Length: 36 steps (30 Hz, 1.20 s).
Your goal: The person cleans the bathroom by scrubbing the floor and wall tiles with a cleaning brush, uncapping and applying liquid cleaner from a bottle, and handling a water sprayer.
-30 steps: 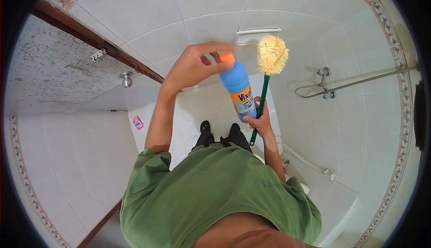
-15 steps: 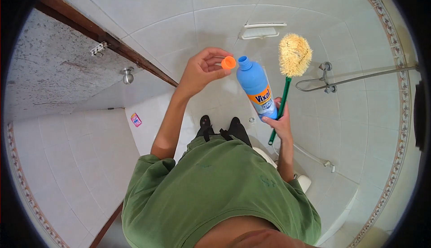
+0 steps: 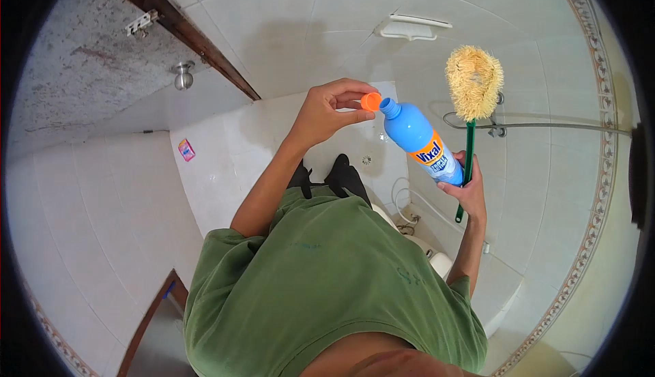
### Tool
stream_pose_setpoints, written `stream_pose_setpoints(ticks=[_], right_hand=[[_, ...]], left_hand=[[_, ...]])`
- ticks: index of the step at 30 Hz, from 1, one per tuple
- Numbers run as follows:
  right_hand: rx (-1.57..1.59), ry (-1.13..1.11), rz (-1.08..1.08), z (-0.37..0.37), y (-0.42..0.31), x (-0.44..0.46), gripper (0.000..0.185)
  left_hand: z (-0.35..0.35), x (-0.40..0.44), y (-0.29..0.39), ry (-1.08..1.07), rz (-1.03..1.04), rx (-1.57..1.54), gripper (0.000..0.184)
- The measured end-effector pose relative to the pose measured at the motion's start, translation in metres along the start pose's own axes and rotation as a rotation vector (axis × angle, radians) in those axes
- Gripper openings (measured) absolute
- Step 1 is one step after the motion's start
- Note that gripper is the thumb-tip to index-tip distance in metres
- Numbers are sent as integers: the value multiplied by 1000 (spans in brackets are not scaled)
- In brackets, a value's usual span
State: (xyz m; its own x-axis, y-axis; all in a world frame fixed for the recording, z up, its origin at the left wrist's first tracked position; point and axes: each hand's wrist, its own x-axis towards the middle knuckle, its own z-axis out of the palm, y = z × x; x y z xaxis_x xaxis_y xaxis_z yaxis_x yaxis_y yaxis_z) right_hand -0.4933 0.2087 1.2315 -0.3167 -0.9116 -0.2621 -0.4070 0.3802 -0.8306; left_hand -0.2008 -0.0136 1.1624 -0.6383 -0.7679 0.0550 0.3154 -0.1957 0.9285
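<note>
Between the thumb and fingers of my left hand (image 3: 331, 112) is an orange cap (image 3: 370, 101), its hollow side showing. The cap is right beside the uncapped mouth of a blue Vixal cleaner bottle (image 3: 416, 131); whether they touch I cannot tell. My right hand (image 3: 472, 193) grips the bottle near its base, and the bottle leans to the left with its label facing up. The same hand also holds a toilet brush (image 3: 471, 146) with a green handle, its shaggy cream head raised above the bottle.
A grey door (image 3: 89, 70) with a round knob (image 3: 182, 75) stands at the left. A pink packet (image 3: 186, 150) lies on the white floor near a drain (image 3: 366, 161). Part of a toilet (image 3: 440, 264) shows behind my right arm. A shower hose (image 3: 566, 126) crosses the tiled wall.
The view has shifted, showing more of the floor and toilet. Both hands appear further right, the bottle leans more to the left, and the cap is closer to its mouth.
</note>
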Motion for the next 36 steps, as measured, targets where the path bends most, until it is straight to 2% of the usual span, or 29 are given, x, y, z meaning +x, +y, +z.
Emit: stream_pose_setpoints(ticks=[11, 19, 22, 25, 36], right_hand=[[-111, -44, -2, -20, -20, 1, 65], [-192, -68, -15, -28, -36, 2, 66], [-216, -76, -1, -32, -33, 3, 72], [-192, -57, -9, -29, -38, 1, 66], [-187, -76, 3, -30, -50, 0, 66]], left_hand=[[1, -14, 2, 44, 22, 118, 37], [3, -18, -8, 34, -31, 52, 36], [3, -19, -7, 33, -28, 42, 35], [3, -19, -8, 33, -18, 45, 35], [1, -22, -15, 42, 20, 107, 34]])
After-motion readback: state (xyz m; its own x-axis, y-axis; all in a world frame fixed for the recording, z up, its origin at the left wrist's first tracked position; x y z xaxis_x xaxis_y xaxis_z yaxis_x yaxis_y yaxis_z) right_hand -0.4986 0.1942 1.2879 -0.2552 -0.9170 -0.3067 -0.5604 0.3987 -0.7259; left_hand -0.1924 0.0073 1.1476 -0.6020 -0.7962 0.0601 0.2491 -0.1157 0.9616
